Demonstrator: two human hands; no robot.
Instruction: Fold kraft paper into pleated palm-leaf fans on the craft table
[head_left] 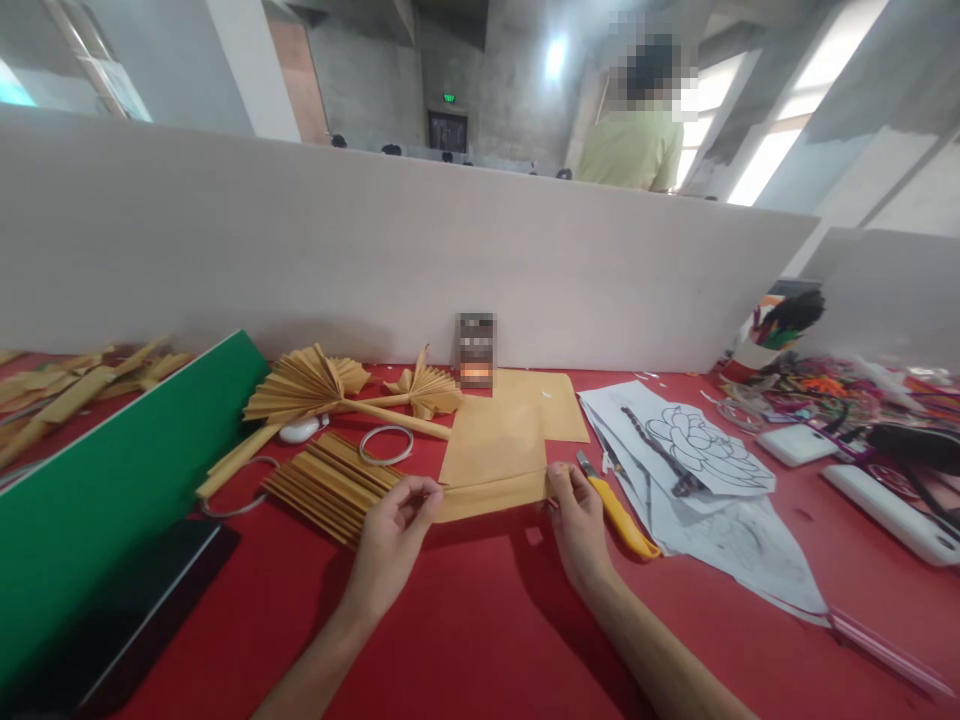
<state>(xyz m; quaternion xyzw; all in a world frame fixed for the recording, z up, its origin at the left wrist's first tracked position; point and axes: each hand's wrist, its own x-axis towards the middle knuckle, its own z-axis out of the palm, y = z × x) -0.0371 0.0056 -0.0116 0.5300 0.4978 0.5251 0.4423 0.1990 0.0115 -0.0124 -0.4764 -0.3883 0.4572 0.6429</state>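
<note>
A sheet of tan kraft paper is held by its near end, which is creased into a band. My left hand pinches the left corner of that band, and my right hand pinches the right corner. Another kraft sheet lies partly beneath, further back. Left of my left hand rests a pleated piece of kraft paper. Behind it are a paper fan on a stick and a smaller pleated fan. A yellow utility knife lies just right of my right hand.
On the red table are a wire ring, printed flower drawings, and a pink pen. A green board and dark tablet stand left. A phone leans on the white partition. A person is beyond it.
</note>
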